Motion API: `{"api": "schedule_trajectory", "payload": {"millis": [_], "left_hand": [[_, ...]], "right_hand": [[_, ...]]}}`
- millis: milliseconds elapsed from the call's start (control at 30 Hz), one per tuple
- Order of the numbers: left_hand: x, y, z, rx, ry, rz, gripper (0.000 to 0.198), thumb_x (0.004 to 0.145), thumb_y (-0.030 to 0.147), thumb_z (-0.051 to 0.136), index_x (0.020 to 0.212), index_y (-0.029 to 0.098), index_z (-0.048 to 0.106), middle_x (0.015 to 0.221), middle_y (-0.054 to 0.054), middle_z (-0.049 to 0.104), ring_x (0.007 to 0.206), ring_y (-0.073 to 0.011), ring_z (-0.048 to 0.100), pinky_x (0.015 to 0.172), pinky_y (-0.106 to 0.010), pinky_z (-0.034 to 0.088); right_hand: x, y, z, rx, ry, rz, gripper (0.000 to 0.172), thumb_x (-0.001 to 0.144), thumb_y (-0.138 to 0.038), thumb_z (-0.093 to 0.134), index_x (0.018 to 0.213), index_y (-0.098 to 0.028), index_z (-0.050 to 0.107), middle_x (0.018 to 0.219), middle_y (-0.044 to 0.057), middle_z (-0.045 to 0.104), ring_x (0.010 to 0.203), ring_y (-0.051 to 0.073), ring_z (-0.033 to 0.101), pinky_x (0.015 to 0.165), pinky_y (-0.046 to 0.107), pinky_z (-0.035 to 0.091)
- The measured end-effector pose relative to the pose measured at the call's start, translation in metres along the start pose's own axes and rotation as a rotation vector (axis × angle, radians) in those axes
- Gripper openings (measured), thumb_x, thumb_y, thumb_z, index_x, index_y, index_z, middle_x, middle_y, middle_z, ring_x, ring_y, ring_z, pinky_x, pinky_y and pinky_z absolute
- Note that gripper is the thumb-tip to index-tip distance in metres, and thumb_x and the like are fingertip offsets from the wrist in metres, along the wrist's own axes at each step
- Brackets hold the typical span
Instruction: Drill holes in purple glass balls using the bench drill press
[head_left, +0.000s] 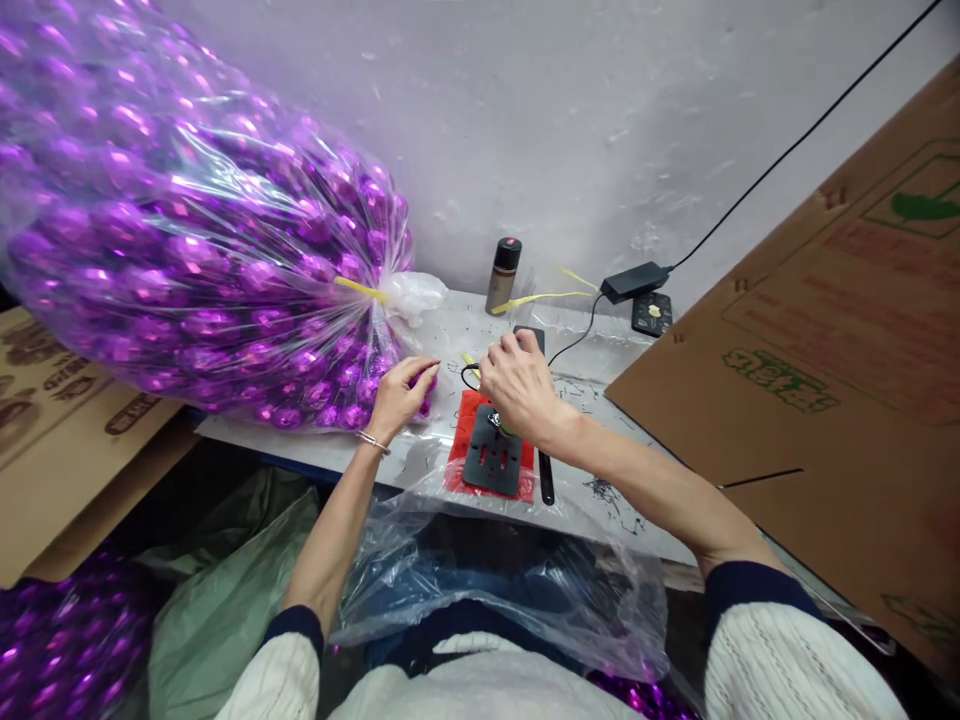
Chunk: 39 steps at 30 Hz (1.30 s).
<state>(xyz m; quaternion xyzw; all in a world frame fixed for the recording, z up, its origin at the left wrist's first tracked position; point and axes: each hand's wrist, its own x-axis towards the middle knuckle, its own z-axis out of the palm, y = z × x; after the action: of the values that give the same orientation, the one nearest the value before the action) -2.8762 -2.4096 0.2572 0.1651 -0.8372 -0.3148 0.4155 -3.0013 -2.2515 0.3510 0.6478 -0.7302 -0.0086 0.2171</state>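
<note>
My left hand [405, 398] is closed in a pinch just right of the big bag's lower end, thumb against forefinger. Whatever small thing may be between those fingertips is too small to make out. Shiny purple balls [425, 405] show right beside its wrist side. Over the small machine with a dark slotted plate [492, 462], my right hand [519, 385] is closed with its fingers curled down. The hand covers the machine's upper part, and what it grips is hidden. Under the plate lies a red sheet [461, 440]. A black bar [546, 480] lies to its right.
A clear bag of purple balls [225, 250], tied with a yellow strip [361, 290], fills the left. A spray can [503, 276], a power adapter [634, 283] and black bits [611, 495] are on the white table [442, 325]. Cardboard [810, 400] stands at right; clear plastic [510, 590] hangs in front.
</note>
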Motion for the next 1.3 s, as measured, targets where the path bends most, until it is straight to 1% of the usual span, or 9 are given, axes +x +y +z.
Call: {"api": "schedule_trajectory", "payload": {"millis": [133, 367, 533, 700, 833, 933, 1067, 1167, 1300], "left_hand": [[-0.004, -0.015, 0.001, 0.192, -0.063, 0.014, 0.025, 0.096, 0.033, 0.053, 0.103, 0.019, 0.072, 0.105, -0.008, 0.075, 0.100, -0.0210, 0.067, 0.092, -0.035, 0.051], [0.007, -0.044, 0.008, 0.717, -0.346, -0.017, 0.023, 0.094, 0.026, 0.051, 0.099, 0.018, 0.073, 0.103, -0.015, 0.073, 0.099, -0.0309, 0.062, 0.088, -0.046, 0.043], [0.022, -0.048, 0.025, 0.886, -0.489, -0.125, 0.031, 0.088, 0.035, 0.062, 0.102, 0.009, 0.069, 0.099, -0.024, 0.072, 0.105, -0.0388, 0.060, 0.093, -0.049, 0.036], [0.026, -0.050, 0.035, 0.899, -0.546, -0.148, 0.046, 0.087, 0.037, 0.064, 0.120, 0.004, 0.061, 0.104, -0.026, 0.070, 0.108, -0.0412, 0.061, 0.098, -0.053, 0.035], [0.020, -0.045, 0.018, 0.705, -0.435, -0.169, 0.054, 0.085, 0.033, 0.064, 0.133, 0.011, 0.054, 0.121, -0.021, 0.061, 0.109, -0.0374, 0.062, 0.097, -0.052, 0.044], [0.001, -0.039, -0.008, 0.431, -0.243, -0.174, 0.059, 0.083, 0.037, 0.067, 0.137, 0.018, 0.051, 0.130, -0.016, 0.055, 0.113, -0.0315, 0.061, 0.095, -0.045, 0.051], [-0.054, -0.031, -0.028, -0.009, -0.108, -0.271, 0.058, 0.088, 0.047, 0.061, 0.140, 0.025, 0.049, 0.132, -0.011, 0.058, 0.110, -0.0247, 0.063, 0.088, -0.037, 0.056], [-0.104, -0.021, -0.015, -0.241, -0.170, -0.440, 0.056, 0.093, 0.050, 0.051, 0.142, 0.023, 0.048, 0.129, -0.012, 0.062, 0.100, -0.0220, 0.067, 0.076, -0.031, 0.058], [-0.149, -0.005, 0.026, -0.306, -0.253, -0.487, 0.058, 0.092, 0.053, 0.054, 0.137, 0.017, 0.050, 0.131, -0.014, 0.062, 0.115, -0.0252, 0.064, 0.095, -0.036, 0.055]], "right_hand": [[0.003, 0.006, 0.017, 0.171, 0.125, -0.010, 0.033, 0.089, -0.016, 0.040, 0.089, -0.014, 0.072, 0.078, 0.017, 0.068, 0.095, 0.033, 0.052, 0.095, 0.055, 0.034], [0.006, 0.004, 0.024, 0.316, 0.092, -0.030, 0.019, 0.084, -0.015, 0.056, 0.076, -0.019, 0.072, 0.070, 0.012, 0.066, 0.096, 0.032, 0.055, 0.104, 0.056, 0.029], [-0.006, 0.019, 0.004, 0.338, 0.105, -0.098, 0.041, 0.098, -0.043, 0.041, 0.080, -0.021, 0.071, 0.069, 0.006, 0.067, 0.094, 0.025, 0.057, 0.106, 0.054, 0.030], [-0.058, 0.050, -0.019, 0.453, 0.324, 0.208, 0.044, 0.096, -0.055, 0.045, 0.078, -0.023, 0.068, 0.075, 0.000, 0.068, 0.080, 0.016, 0.058, 0.103, 0.043, 0.036], [-0.123, 0.055, 0.001, 0.523, 0.416, 0.510, 0.043, 0.094, -0.055, 0.052, 0.070, -0.023, 0.065, 0.070, 0.000, 0.067, 0.073, 0.015, 0.058, 0.089, 0.036, 0.043], [-0.170, 0.038, 0.036, 0.644, 0.333, 0.653, 0.043, 0.091, -0.058, 0.054, 0.069, -0.022, 0.065, 0.069, 0.001, 0.067, 0.070, 0.016, 0.059, 0.077, 0.032, 0.045], [-0.214, -0.011, 0.079, 0.862, 0.096, 0.743, 0.048, 0.091, -0.062, 0.049, 0.073, -0.021, 0.068, 0.072, 0.003, 0.069, 0.070, 0.017, 0.063, 0.068, 0.029, 0.048], [-0.227, -0.053, 0.099, 0.965, 0.009, 0.719, 0.043, 0.093, -0.056, 0.048, 0.081, -0.021, 0.070, 0.078, 0.004, 0.072, 0.074, 0.019, 0.066, 0.072, 0.030, 0.051], [-0.214, -0.090, 0.124, 0.839, 0.160, 0.809, 0.038, 0.097, -0.048, 0.045, 0.107, -0.020, 0.068, 0.101, 0.010, 0.073, 0.094, 0.022, 0.068, 0.087, 0.036, 0.053]]}}
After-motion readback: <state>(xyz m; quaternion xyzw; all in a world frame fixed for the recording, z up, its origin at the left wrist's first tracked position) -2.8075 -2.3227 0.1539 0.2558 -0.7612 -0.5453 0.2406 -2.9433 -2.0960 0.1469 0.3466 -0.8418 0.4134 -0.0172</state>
